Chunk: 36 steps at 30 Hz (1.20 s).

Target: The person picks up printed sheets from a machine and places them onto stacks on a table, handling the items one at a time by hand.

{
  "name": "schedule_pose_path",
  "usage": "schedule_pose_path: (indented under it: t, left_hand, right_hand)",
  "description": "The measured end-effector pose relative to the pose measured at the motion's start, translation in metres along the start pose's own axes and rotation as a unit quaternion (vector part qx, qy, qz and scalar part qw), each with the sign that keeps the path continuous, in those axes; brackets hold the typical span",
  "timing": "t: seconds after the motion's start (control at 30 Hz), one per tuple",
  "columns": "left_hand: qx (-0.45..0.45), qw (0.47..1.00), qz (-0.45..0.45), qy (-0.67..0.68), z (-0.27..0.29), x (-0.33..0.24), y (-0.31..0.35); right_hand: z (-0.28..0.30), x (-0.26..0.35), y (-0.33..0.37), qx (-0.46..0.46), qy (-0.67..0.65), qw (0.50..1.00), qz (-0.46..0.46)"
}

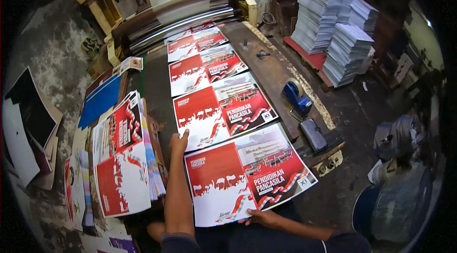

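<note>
A row of red and white printed cover sheets point(200, 112) runs lengthwise down the dark machine table, each overlapping its neighbour. The nearest cover sheet point(214, 172) reaches past the table's front end toward me. My right hand point(262, 218) pinches its lower edge, thumb on top and fingers underneath. At the left side of the row, my left hand point(179, 141) is closed at the sheet edges, where the nearest sheet meets the one beyond it. Its fingertips are partly hidden. Both sheets lie nearly flat.
Rollers point(185, 20) span the far end of the table. A blue tape dispenser point(297, 96) and a dark pouch-like case point(313, 135) sit along the right side. To the left is a stack of printed covers point(121, 167). Tall paper stacks point(316, 17) stand on a red pallet point(304, 53).
</note>
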<state>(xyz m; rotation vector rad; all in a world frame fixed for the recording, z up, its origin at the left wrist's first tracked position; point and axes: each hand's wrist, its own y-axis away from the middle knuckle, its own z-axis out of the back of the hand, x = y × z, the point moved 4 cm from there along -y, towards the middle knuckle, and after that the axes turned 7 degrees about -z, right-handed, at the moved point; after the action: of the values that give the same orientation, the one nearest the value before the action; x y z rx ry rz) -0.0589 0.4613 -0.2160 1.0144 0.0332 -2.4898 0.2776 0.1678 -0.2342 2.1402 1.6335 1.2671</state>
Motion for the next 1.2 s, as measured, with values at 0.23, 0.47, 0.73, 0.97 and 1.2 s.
schedule_pose_path:
  t: [0.23,0.47,0.73,0.97,1.2]
  left_hand:
    - [-0.179,0.983,-0.038,-0.016,0.037,-0.045,-0.066]
    - [-0.077,0.980,-0.029,0.183,0.062,-0.026,-0.174]
    - [-0.026,0.977,-0.050,0.205,0.044,-0.035,-0.212]
    - [-0.145,0.976,-0.163,0.008,0.081,-0.066,-0.205]
    - [-0.122,0.911,-0.371,-0.131,0.176,-0.194,-0.091]
  right_hand:
    - [-0.016,-0.021,0.008,0.021,-0.021,0.999,-0.038]
    - [-0.044,-0.056,0.036,-0.129,0.033,0.985,-0.112]
    - [-0.056,-0.060,0.049,-0.125,-0.054,0.977,-0.164]
    - [-0.067,-0.072,0.072,-0.112,-0.084,0.975,-0.175]
    - [-0.045,-0.036,0.041,0.022,-0.092,0.995,-0.009]
